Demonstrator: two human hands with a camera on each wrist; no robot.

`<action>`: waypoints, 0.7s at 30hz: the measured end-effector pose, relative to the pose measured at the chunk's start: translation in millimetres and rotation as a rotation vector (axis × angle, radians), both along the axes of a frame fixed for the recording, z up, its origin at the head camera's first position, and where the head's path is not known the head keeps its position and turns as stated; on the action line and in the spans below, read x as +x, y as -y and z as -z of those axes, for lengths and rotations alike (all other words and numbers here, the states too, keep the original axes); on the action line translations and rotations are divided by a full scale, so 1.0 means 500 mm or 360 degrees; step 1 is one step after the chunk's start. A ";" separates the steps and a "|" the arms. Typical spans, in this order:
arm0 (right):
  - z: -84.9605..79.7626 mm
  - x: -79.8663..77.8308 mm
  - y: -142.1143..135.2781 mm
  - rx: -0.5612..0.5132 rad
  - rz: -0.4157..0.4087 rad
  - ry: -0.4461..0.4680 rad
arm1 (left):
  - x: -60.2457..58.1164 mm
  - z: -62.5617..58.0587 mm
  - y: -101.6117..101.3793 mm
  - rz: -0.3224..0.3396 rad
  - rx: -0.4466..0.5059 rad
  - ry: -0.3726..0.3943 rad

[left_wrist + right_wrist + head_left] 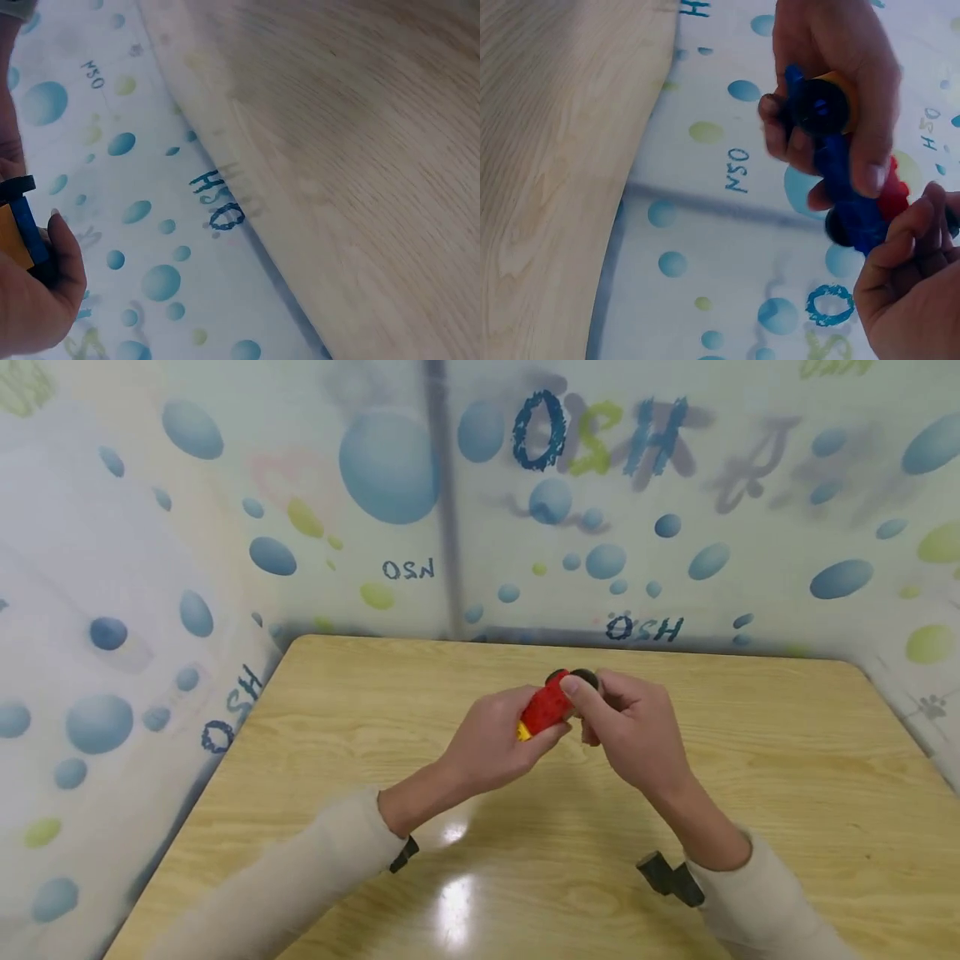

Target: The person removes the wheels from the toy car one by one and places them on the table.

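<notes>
Both hands hold a small toy car point(547, 707) above the wooden table. It has a red studded top, a yellow end, a blue chassis and black wheels. My left hand point(491, 739) grips the body, fingers and thumb wrapped about its sides. At the far end, my right hand point(639, 739) pinches the car near a black wheel point(585, 677), its thumb on the red part. From the right wrist view, the car's blue underside point(832, 165) shows between the left hand point(847, 52) and the curled right fingers point(896, 247). The right fingertips are partly hidden in the head view.
The light wooden table point(360, 693) spreads below both hands. Behind it and at the left stand pale walls point(510, 552) printed with blue and green dots and letters. A dark wrist device point(670, 878) sits by the right cuff.
</notes>
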State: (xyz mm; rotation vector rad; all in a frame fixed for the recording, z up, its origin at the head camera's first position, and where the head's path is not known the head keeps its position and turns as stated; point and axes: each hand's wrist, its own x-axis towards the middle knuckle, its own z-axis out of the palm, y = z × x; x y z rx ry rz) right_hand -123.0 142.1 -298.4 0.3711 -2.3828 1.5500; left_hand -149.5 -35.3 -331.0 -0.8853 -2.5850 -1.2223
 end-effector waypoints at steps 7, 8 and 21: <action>0.019 -0.029 -0.032 -0.0104 -0.0015 0.0116 | -0.003 0.011 0.003 -0.0045 0.0179 0.0374; 0.023 -0.035 -0.040 -0.0114 -0.0016 0.0149 | -0.004 0.012 0.005 -0.0048 0.0194 0.0408; 0.122 -0.126 -0.160 -0.0289 -0.0018 0.0617 | -0.008 0.026 0.025 -0.0089 0.0202 0.0468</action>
